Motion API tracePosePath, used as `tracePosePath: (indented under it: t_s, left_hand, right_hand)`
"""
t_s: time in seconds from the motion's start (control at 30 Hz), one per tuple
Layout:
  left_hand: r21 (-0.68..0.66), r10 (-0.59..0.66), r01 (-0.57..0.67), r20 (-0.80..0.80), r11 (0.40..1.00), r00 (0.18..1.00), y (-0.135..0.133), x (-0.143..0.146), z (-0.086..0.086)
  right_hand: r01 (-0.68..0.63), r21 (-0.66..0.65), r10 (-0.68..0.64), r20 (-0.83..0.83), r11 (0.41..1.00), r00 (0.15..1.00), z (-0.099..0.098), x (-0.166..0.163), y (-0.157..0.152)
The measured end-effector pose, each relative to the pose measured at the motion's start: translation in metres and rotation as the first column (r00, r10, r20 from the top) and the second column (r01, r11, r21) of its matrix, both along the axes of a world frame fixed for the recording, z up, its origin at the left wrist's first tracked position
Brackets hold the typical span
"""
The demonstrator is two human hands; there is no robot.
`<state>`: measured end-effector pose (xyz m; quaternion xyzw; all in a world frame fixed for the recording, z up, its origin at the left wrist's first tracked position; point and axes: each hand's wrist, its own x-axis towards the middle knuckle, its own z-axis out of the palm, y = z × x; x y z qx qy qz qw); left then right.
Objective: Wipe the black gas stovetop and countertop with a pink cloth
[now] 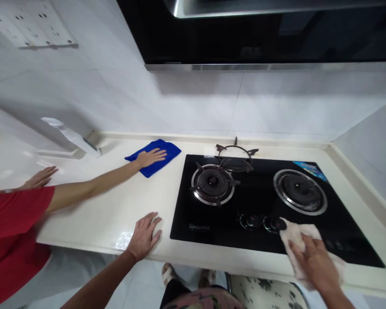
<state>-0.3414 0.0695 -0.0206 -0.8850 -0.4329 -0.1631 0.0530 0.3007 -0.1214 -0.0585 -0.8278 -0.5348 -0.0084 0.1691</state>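
Cloth (291, 234) is pinched by the right grip (318, 262), its far-left corner beside the gas hob's (254, 195) right knob (280, 223); the left grip (144, 237) is spread on the desk (99, 214).

**Single head view, forward and down**

Worn on the head, above the near edge of the table (93, 223). Faces the white wall (196, 103) behind it; tilts steeply enough to catch the wearer's sandals (168, 274) at the bottom. Sits close: takes in the whole black cooktop (244, 195) right of centre, cuts off the range hood (260, 40) along the top.
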Motion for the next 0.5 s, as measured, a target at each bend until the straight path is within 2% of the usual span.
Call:
tracePosePath:
  t_s: [0.1,0.23,0.3,0.4,0.47,0.5]
  left_hand:
    - [0.003,-0.002,0.002,0.012,1.0,1.0,0.004,-0.003,-0.003]
    - [0.032,-0.017,0.017,0.003,0.999,1.0,0.009,-0.007,-0.007]
    - [0.044,-0.017,0.017,0.001,0.999,1.0,0.012,-0.008,-0.008]
    - [0.037,-0.007,0.007,-0.008,0.999,1.0,0.014,-0.01,-0.01]
    - [0.039,-0.01,0.011,-0.019,0.999,1.0,0.015,-0.012,-0.011]
    - [0.044,-0.015,0.016,-0.025,0.999,1.0,0.015,-0.012,-0.011]
  right_hand:
    - [0.098,-0.038,-0.101,-0.087,0.994,0.991,0.004,-0.059,-0.008]
    - [-0.021,0.068,0.041,-0.305,0.997,0.951,0.021,-0.106,0.005]
    - [0.004,0.114,0.054,-0.5,0.994,0.864,0.035,-0.115,0.014]
    - [0.195,0.102,-0.049,-0.764,0.976,0.644,0.055,-0.121,0.033]
    - [0.271,0.086,-0.075,-0.842,0.959,0.535,0.064,-0.122,0.05]
    - [0.273,0.085,-0.072,-0.852,0.958,0.519,0.066,-0.122,0.061]
